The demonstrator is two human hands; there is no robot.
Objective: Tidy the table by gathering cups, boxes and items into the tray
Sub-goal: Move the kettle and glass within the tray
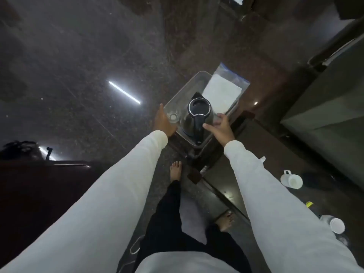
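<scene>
A steel tray (178,97) is in front of me, over the corner of a dark table (254,154). In the tray stand a steel kettle (199,115) with a black lid and handle, a small clear glass (173,117), and a zip bag (222,91) with white contents that sticks out over the far rim. My left hand (163,124) grips the tray's left rim next to the glass. My right hand (221,128) holds the right rim, its thumb stretched toward the kettle handle.
On the dark table to my right lie a white mug (291,181) on its side, a white cup (336,225) and a small yellow item (309,204). Speckled stone floor (88,75) spreads to the left. A grey cabinet (331,107) stands at the right. My bare feet are below the tray.
</scene>
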